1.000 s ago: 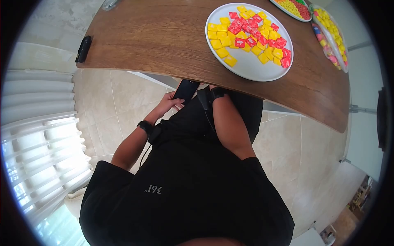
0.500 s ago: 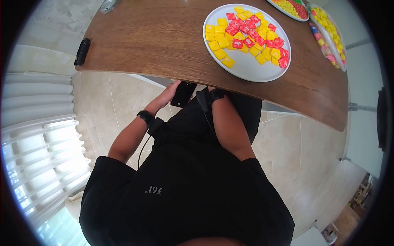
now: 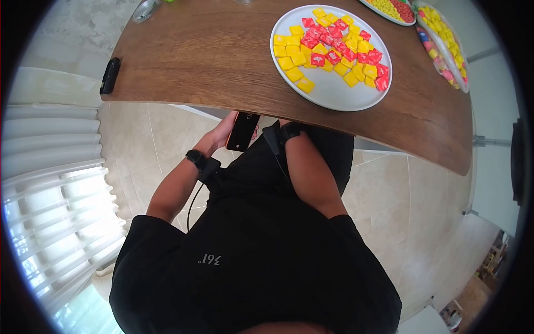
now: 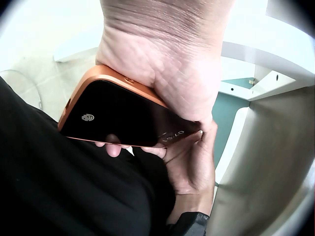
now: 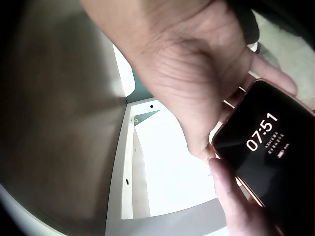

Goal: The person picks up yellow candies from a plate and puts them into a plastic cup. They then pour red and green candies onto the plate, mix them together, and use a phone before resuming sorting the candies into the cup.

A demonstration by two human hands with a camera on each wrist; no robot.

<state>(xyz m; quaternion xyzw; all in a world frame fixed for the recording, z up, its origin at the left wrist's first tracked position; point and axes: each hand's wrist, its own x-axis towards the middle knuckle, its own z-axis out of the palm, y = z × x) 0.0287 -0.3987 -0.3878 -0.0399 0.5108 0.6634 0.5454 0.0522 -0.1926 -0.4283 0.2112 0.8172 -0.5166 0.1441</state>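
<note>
Both hands grasp a phone (image 3: 243,131) under the desk (image 3: 222,50) edge: left hand (image 4: 162,64) clasps its orange frame, right hand (image 5: 197,83) steadies the lit lock screen, not yet unlocked.

Both hands (image 5: 197,93) hold a lit phone (image 5: 270,152).

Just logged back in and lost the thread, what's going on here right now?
A person stands at the wooden table holding a phone just below its edge. The left hand grips the phone, and the right hand touches its edge. The screen is lit and reads 07:51. On the table, a white plate of red and yellow candies sits untouched.
</note>
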